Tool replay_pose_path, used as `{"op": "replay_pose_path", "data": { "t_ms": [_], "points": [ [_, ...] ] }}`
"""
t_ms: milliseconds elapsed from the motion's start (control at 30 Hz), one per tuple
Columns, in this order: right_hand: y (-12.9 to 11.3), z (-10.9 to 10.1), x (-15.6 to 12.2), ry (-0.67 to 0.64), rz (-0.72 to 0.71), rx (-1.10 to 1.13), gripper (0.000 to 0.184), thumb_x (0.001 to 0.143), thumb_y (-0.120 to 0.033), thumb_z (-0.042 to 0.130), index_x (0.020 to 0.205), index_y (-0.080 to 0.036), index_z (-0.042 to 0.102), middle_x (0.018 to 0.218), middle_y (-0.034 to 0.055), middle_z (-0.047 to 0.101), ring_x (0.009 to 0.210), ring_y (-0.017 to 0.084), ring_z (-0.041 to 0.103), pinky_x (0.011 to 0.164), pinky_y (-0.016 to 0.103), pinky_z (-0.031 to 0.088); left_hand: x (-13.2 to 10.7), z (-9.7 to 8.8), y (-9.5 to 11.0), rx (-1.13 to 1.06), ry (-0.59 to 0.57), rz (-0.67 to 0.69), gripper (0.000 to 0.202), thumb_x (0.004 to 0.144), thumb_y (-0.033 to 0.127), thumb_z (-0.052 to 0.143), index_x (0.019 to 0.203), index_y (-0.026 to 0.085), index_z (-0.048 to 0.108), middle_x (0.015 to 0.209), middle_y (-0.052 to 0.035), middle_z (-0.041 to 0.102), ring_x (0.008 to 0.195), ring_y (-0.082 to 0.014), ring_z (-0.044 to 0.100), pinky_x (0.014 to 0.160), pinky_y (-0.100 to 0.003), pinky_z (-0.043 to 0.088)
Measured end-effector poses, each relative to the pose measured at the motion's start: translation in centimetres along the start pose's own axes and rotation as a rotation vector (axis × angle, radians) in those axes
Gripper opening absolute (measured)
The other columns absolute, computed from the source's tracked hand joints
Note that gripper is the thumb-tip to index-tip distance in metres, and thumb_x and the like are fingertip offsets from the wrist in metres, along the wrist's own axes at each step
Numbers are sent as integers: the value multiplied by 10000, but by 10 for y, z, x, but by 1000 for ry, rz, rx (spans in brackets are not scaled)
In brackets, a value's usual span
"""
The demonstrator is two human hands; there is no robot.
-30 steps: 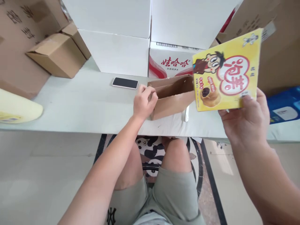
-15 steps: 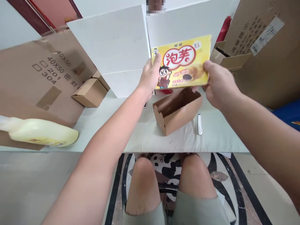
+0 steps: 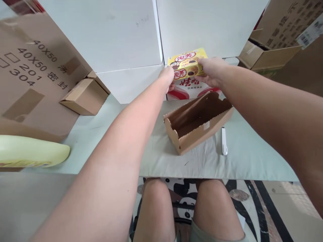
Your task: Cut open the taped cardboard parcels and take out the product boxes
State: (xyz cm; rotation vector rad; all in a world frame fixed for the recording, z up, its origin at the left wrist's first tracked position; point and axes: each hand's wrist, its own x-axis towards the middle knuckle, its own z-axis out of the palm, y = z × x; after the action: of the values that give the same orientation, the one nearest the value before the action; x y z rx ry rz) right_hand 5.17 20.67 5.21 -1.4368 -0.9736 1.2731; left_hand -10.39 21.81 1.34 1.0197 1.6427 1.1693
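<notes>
A yellow snack box point(image 3: 188, 64) with red lettering and a cartoon figure is held between my two hands. My left hand point(image 3: 167, 76) grips its left end, and my right hand point(image 3: 210, 71) grips its right end. Just below and behind it stands a white and red carton point(image 3: 191, 88), partly covered by the box and my right hand. Nearer to me is an open-topped brown cardboard box point(image 3: 196, 137), its inside facing up and its rim cut unevenly. A white utility knife point(image 3: 224, 141) lies to the right of that box.
White panels point(image 3: 106, 33) rise behind the green-clothed table point(image 3: 247, 161). On the left are a big printed carton point(image 3: 32, 87), a small brown box point(image 3: 87, 95) and a pale yellow bottle point(image 3: 32, 151). An open carton point(image 3: 267, 57) stands at the right back.
My hands have carried the yellow snack box back, towards the white and red carton, and tilted it so its top and front side both show. The view has shifted too.
</notes>
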Motion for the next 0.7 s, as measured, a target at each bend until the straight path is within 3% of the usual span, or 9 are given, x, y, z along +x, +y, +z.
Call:
{"op": "replay_pose_path", "data": {
  "t_ms": [100,167,267,367,433,533,600,700],
  "points": [
    [6,-2,-4,-24,-9,-9,353,1082,-182,544,1407,-56,491,1297,88,650,1085,109,702,902,274,600,-2,-1,0,73,3,12,567,939,771,492,940,222,633,910,-111,657,1106,-314,649,923,-491,522],
    [10,-15,-15,-12,-72,13,332,1097,-198,514,1409,-84,499,1324,92,666,1022,80,709,928,283,612,-17,-4,2,101,-57,70,587,961,774,460,1026,220,645,974,-104,681,1087,-290,657,951,-481,521],
    [20,-58,-41,48,-204,83,326,1074,-149,503,1387,-211,568,1302,16,723,888,50,718,895,241,634,-60,-16,5,162,-165,235,488,1028,642,437,1247,253,633,1141,-91,702,1111,-285,691,990,-473,535],
    [43,-122,-69,216,-232,147,369,1055,-137,512,1368,-318,585,1331,-40,730,845,27,715,741,130,601,-114,-35,5,317,-181,403,360,1030,455,482,1327,311,625,1245,-69,694,1237,-292,667,1067,-466,530],
    [69,-167,-80,390,-152,162,292,1083,-191,489,1321,-328,589,1418,-26,690,905,20,722,724,104,587,-149,-48,2,434,-202,486,300,994,393,526,1240,312,678,1251,-55,699,1241,-296,660,1103,-482,535],
    [114,-218,-84,580,9,137,313,1096,-152,410,1317,-313,564,1544,23,592,1020,21,725,780,112,590,-190,-57,-12,572,-211,567,240,951,382,563,1076,273,736,1313,-65,683,1284,-313,639,1162,-524,529],
    [141,-239,-79,624,128,88,294,1089,-146,433,1315,-275,570,1486,72,615,983,41,728,763,127,591,-208,-56,-26,626,-205,577,249,932,413,599,1059,270,758,1450,-74,615,1375,-335,597,1206,-548,510],
    [167,-250,-68,583,284,-32,251,1066,-280,590,1290,-168,618,1216,95,698,885,105,708,730,217,611,-220,-49,-54,681,-181,569,233,915,402,654,1052,264,783,1552,-90,539,1514,-376,485,1279,-603,436]
  ]
}}
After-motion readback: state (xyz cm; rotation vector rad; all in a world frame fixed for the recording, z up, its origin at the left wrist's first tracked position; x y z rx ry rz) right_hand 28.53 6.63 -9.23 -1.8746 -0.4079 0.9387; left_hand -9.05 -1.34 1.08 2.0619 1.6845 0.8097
